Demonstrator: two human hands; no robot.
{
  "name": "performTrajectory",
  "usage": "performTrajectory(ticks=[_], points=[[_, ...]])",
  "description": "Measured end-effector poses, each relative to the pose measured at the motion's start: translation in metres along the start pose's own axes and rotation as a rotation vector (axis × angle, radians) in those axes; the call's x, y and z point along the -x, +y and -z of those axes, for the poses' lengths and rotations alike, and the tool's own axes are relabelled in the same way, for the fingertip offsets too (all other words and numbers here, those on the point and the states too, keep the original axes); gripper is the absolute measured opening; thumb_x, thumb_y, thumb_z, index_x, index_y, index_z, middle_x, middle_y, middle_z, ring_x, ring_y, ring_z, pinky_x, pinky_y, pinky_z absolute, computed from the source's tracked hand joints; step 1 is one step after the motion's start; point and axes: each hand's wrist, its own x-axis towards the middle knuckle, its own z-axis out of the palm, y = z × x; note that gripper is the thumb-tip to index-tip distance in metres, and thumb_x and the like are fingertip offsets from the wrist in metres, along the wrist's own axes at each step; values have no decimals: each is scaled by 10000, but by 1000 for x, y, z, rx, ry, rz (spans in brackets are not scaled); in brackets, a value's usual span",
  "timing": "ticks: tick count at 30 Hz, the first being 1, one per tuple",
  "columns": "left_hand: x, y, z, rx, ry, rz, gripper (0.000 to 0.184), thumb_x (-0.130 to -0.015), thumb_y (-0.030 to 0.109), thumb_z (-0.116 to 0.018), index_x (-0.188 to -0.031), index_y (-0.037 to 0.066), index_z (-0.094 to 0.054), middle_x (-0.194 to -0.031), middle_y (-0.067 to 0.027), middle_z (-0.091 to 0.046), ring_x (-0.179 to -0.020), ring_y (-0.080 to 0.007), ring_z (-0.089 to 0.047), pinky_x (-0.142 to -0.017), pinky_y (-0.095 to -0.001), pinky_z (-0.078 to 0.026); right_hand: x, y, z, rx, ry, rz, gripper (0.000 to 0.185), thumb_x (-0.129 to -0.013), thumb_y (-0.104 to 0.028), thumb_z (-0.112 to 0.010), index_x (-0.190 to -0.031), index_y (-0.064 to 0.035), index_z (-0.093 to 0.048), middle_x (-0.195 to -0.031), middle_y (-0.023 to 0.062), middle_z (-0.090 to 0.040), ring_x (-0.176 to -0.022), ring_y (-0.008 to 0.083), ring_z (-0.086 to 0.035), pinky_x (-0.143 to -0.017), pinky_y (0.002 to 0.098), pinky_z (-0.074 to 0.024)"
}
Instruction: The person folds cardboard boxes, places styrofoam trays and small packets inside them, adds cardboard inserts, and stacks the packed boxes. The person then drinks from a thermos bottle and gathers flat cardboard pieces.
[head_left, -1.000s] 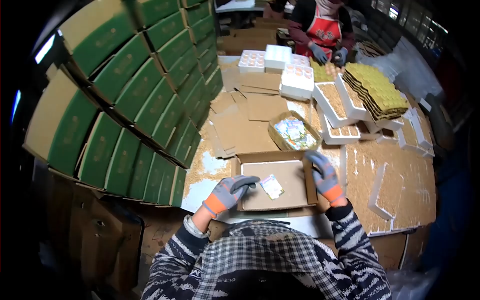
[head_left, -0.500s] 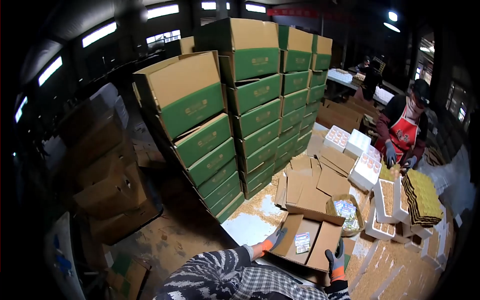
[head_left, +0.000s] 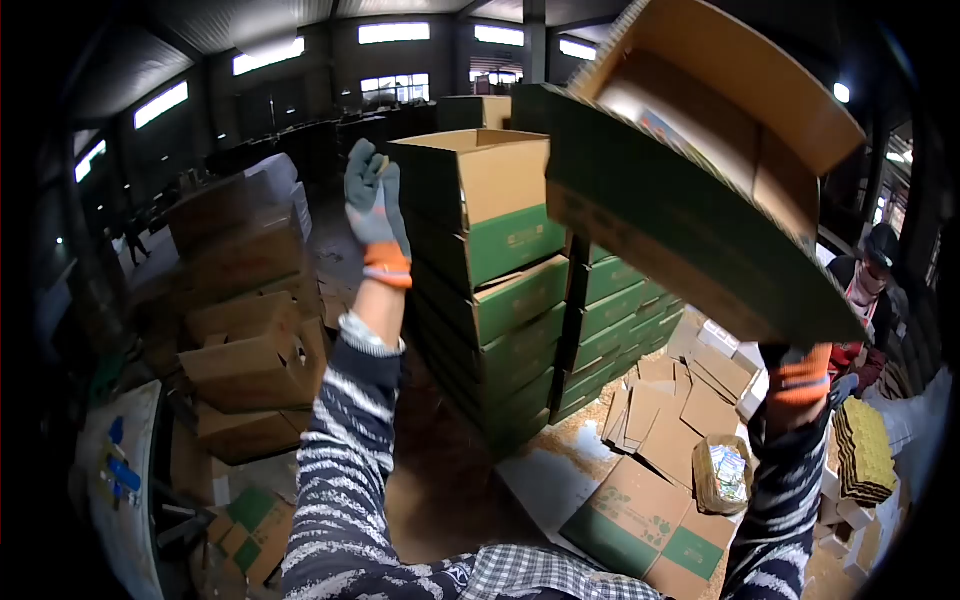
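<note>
A green and brown open carton (head_left: 690,230) is tilted in the air at the upper right. My right hand (head_left: 798,375), in a grey and orange glove, is under its lower right end; the carton hides the fingers. Raised left of the stacked green cartons (head_left: 515,243), my left hand (head_left: 375,205) is away from the lifted carton, its fingers apart and holding nothing. The top carton of the near stack stands open beside it. Inside the lifted carton, a small part of a printed card shows, blurred.
Flattened cardboard (head_left: 640,515) and a small box of printed cards (head_left: 724,474) lie on the table. Yellow egg trays (head_left: 862,450) and a co-worker (head_left: 868,290) are at the right. Brown cartons (head_left: 245,355) are piled at the left.
The open carton has gone from the table up into the air. My left hand has let go of it and risen to the left of the stacks. The view has turned left and up.
</note>
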Motion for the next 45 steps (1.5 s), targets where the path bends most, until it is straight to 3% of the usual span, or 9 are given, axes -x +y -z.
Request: performTrajectory(ticks=[4,8,15,18,20,27,39,43,45], points=[[-69,-94,43,60,20,428,470,-811,-22,-713,-1245,30,-539,-1104,-74,-575,-877,-119,-558,-745,-273,-509,-97,35,-59,68,226,22,325,-974,-268,-541,-1236,-77,-563,-1107,62,-619,-1022,176,-600,-861,353,-507],[-52,-137,60,82,-249,689,250,-925,175,-613,-1162,100,-585,-1055,-47,-618,-907,-127,-580,-781,-263,-484,-149,82,-141,-78,548,-199,353,-841,-252,-744,-1118,-84,-603,-1021,51,-641,-977,179,-589,-800,400,-509],[-22,-119,58,335,-326,850,442,-1015,352,-484,-1367,87,-509,-1211,-36,-617,-1082,-140,-575,-919,-299,-461,-149,154,-193,187,542,-598,536,-818,-318,-750,-1262,-112,-532,-1286,44,-517,-1059,254,-520,-889,496,-432],[-23,-143,58,101,-315,807,472,-1006,390,-495,-1354,73,-522,-1217,-38,-619,-1080,-135,-571,-915,-277,-452,-126,175,-163,178,38,-617,399,-870,-287,-674,-1238,-210,-541,-1140,-23,-478,-939,187,-461,-849,444,-465],[-25,-128,46,-73,-321,657,490,-990,414,-519,-1330,62,-542,-1198,-40,-627,-1056,-135,-572,-904,-265,-447,-130,161,-156,66,110,-879,404,-887,-163,-652,-1272,-186,-533,-1127,-27,-471,-887,156,-456,-836,371,-469],[-29,-115,41,-81,-357,719,477,-992,415,-507,-1258,26,-583,-1101,-41,-652,-964,-123,-579,-851,-276,-455,-185,177,-126,1224,-251,588,439,-921,-239,-604,-1326,-82,-543,-1374,170,-487,-1293,321,-447,-1106,406,-307],[-31,-190,65,-470,-300,475,610,-947,555,-496,-1073,-21,-655,-982,-179,-691,-839,-299,-612,-808,-383,-466,-179,215,-108,1627,-367,273,352,-985,-310,-431,-1269,-163,-579,-1293,72,-579,-1207,301,-520,-1022,402,-387],[-21,-237,55,-927,-98,541,495,-982,418,-486,-1198,-14,-592,-1039,-225,-674,-965,-415,-625,-861,-432,-479,-121,180,-105,1350,-230,425,425,-933,-199,-566,-1336,-70,-525,-1363,174,-515,-1267,354,-468,-1083,402,-344],[10,-106,21,-888,-86,240,398,-988,163,-475,-1353,5,-448,-1323,-224,-503,-1222,-358,-474,-1017,-393,-387,-59,157,-87,1394,-213,454,465,-910,-127,-555,-1367,-56,-499,-1399,168,-491,-1319,352,-424,-1113,431,-306]])
